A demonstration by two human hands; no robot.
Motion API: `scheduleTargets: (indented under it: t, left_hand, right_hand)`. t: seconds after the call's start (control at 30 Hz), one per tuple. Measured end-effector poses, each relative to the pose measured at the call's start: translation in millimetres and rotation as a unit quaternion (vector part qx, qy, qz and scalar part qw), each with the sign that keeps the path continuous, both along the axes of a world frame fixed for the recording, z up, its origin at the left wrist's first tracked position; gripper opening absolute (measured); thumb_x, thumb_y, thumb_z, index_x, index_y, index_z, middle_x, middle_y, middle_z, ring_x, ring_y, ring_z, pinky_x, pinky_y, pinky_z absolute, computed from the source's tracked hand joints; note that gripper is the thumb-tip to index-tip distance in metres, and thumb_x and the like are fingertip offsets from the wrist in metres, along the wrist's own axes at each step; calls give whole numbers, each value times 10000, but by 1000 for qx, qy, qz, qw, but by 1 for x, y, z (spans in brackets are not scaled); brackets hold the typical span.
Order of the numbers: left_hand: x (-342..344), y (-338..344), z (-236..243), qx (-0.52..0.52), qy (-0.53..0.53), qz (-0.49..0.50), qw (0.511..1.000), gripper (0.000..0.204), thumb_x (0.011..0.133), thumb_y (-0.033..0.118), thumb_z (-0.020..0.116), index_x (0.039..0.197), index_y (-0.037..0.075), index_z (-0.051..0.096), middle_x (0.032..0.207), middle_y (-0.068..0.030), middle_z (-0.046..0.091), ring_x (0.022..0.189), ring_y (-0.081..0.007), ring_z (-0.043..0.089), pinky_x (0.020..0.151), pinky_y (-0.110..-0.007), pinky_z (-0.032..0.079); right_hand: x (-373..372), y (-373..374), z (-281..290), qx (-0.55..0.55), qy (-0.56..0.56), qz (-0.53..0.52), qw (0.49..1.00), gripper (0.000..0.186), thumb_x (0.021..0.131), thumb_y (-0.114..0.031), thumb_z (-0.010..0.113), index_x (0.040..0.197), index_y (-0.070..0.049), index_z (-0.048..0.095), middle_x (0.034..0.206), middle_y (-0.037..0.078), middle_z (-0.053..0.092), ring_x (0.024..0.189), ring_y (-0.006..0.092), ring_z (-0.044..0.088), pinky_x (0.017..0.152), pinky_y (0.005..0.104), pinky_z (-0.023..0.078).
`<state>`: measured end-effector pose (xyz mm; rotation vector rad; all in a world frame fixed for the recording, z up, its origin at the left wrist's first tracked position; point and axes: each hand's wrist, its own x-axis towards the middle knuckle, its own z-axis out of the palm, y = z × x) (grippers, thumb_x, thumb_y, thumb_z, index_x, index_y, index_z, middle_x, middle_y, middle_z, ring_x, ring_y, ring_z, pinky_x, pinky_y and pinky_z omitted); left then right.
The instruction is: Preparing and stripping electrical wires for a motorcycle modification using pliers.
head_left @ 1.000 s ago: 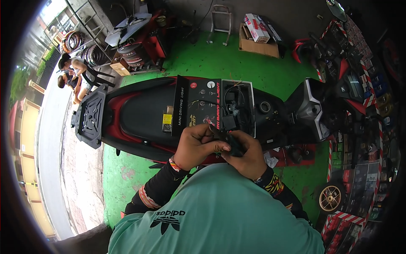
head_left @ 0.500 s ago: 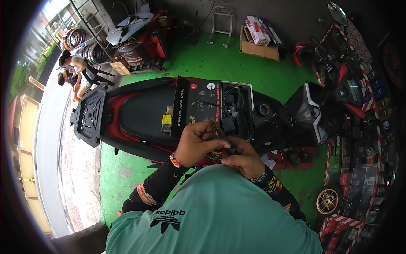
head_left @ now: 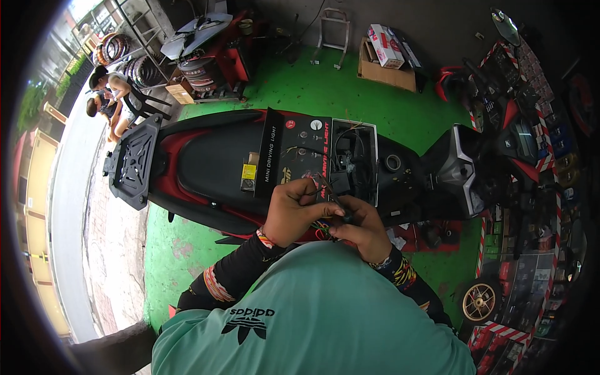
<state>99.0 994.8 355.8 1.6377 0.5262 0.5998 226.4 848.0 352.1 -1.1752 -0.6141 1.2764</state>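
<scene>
In the head view, the landmark is a flat, black cardboard box with a hinged lid (head_left: pixel 294 140), lying open across a black scooter seat with red trim (head_left: pixel 219 153). Its compartment, on the right side, carries a tangle of black cables and plugs (head_left: pixel 353 159). A small brown carton with a yellow label (head_left: pixel 249 172) lies just left of the box, and a round, dark filler cap (head_left: pixel 392 162) sits just right of it.

Both hands work close together at the box's near edge, on the wearer's side. The bare left hand (head_left: pixel 289 212) is curled, thumb against fingers; it appears to pinch thin, multi-coloured wires (head_left: pixel 322 229), which hang just under its thumb, though the fingers cover the exact hold. The bare right hand (head_left: pixel 364 230) is wrapped round a slim, dark tool with a dark green grip (head_left: pixel 347 217), pliers or a cutter by its shape, whose narrow end points up toward the box. Whether the tool's tip touches a wire is too small to tell.

Against a second ago, the right hand's fingers have dropped lower on the grip, and the tool's shaft and the coloured wires now show where the fist hid them. As a judgement, this is a change of grip in fine wire work, with nothing yet laid down.
</scene>
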Motion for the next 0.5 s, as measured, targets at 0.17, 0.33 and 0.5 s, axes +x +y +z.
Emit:
scheduleTargets:
  t: [0.17,0.33,0.5]
  left_hand:
    - [1,-2,5,-6,7,16,1000,360,727,94,925,684,37,572,614,88,419,607,-9,370,505,-222,336]
    - [1,-4,-5,-33,-7,36,999,454,719,77,929,647,67,481,616,90,409,600,-5,357,510,-218,345]
    - [-1,-4,-12,-65,-53,145,986,586,724,7,898,634,126,331,621,98,355,605,-8,335,528,-215,362]
  right_hand:
    - [-3,3,-2,-5,-5,-26,1000,436,816,-47,717,1232,34,615,1066,77,678,959,133,656,836,281,532]
    - [-7,5,-9,-9,-38,-59,997,425,804,-46,727,1209,28,623,1027,78,689,934,129,666,802,285,542]
    - [9,-1,-29,84,162,-309,933,350,821,-86,655,1158,-22,587,845,11,590,685,77,538,598,255,449]
